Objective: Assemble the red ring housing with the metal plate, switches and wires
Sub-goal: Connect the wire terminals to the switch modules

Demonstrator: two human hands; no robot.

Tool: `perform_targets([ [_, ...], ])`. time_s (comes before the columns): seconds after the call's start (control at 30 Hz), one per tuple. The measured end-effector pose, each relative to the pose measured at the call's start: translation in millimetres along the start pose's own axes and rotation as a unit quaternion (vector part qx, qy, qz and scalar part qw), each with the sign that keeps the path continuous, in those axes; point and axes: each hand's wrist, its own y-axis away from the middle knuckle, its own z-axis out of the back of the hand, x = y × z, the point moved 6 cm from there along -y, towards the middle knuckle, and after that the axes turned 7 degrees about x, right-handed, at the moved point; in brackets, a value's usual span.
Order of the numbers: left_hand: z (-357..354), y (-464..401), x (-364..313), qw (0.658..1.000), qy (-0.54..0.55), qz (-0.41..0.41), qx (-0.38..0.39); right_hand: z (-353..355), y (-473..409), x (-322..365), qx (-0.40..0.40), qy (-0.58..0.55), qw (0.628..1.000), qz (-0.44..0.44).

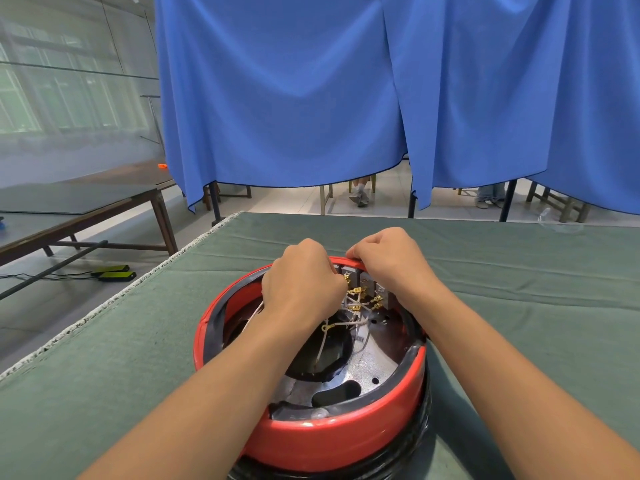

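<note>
Inside red ring housing (332, 441), both hands (303, 282) (391, 259) work switches (367, 284).

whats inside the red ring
Inside the red ring housing: metal plate, white wires, brass-tabbed switches. The hands cover part of the far side.
</note>
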Motion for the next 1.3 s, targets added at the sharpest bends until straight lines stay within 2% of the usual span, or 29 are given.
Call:
perform_targets([
  [0.83,-3.0,0.1,-4.2,0.998,-0.052,-0.019,-0.03,-0.2,-0.3,-0.3,0.004,-0.001,1.0,0.004],
  [1.3,-4.3,1.8,-4.4,0.999,-0.001,-0.04,0.015,-0.6,-1.1,-0.3,0.0,-0.002,1.0,0.006],
])
